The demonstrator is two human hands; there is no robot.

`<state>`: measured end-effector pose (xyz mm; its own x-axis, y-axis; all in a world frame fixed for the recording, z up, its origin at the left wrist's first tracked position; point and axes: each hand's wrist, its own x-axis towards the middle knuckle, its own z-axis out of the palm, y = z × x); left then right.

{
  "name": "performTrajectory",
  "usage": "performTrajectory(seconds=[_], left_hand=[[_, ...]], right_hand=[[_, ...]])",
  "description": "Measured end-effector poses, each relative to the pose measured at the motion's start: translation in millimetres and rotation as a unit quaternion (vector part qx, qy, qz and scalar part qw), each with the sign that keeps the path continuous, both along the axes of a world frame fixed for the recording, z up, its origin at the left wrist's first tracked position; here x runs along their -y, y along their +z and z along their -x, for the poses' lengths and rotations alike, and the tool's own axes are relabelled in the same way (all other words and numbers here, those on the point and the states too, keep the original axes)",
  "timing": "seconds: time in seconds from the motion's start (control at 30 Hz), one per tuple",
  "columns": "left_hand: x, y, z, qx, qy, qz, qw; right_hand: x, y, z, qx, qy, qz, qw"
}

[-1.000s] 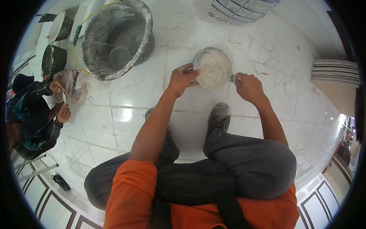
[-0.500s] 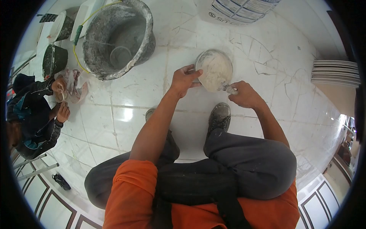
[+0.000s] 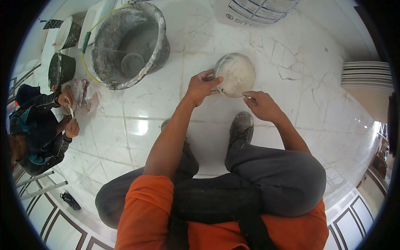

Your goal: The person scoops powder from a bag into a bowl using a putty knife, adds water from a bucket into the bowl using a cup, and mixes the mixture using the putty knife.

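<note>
A round bowl (image 3: pixel 217 68) of off-white paste (image 3: pixel 236 75) is in front of me, above the tiled floor. My left hand (image 3: pixel 203 88) grips its left side, thumb over the rim and fingers underneath. At the bowl's near right edge, my right hand (image 3: pixel 261 105) is closed around a thin, pale, paste-coated tool (image 3: pixel 245 97). The tool's far end is down in the paste, so its exact kind does not show.
A large, mortar-smeared bucket (image 3: pixel 162 41) stands at upper left, and a printed white tub (image 3: pixel 262 12) at the top. Stacked panels (image 3: pixel 366 75) are at the right. On the left, a co-worker (image 3: pixel 37 125) handles a small pale item near a plastic bag (image 3: pixel 85 98).
My right hand has turned and shifted slightly left along the bowl's near edge, and the tool's end sits lower in the paste. My left hand keeps its hold.
</note>
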<state>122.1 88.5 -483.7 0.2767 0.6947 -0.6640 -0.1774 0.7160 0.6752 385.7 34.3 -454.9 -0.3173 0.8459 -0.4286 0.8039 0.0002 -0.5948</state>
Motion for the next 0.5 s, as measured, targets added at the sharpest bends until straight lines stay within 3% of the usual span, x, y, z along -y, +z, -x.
performTrajectory(seconds=[0.07, 0.17, 0.23, 0.33, 0.37, 0.43, 0.5], left_hand=[[1, 2, 1, 0.003, -0.001, 0.006, 1.000], [2, 3, 1, 0.005, 0.002, 0.006, 1.000], [2, 1, 1, -0.012, 0.015, 0.007, 1.000], [3, 1, 1, -0.008, 0.016, 0.017, 1.000], [3, 0, 0, -0.008, 0.015, 0.018, 1.000], [2, -5, -2, 0.002, 0.027, 0.016, 0.999], [2, -6, -1, -0.004, 0.033, 0.018, 0.999]], right_hand=[[-17, 28, 5, -0.090, -0.105, 0.195, 0.971], [-36, 51, -2, -0.066, -0.195, 0.251, 0.946], [-41, 56, -10, -0.062, -0.190, 0.248, 0.948], [-35, 41, -14, -0.045, -0.139, 0.060, 0.987], [-27, 23, -11, -0.044, -0.139, 0.061, 0.987], [-11, 5, 6, 0.124, 0.043, -0.139, 0.982], [-2, 9, 12, 0.141, 0.044, -0.123, 0.981]])
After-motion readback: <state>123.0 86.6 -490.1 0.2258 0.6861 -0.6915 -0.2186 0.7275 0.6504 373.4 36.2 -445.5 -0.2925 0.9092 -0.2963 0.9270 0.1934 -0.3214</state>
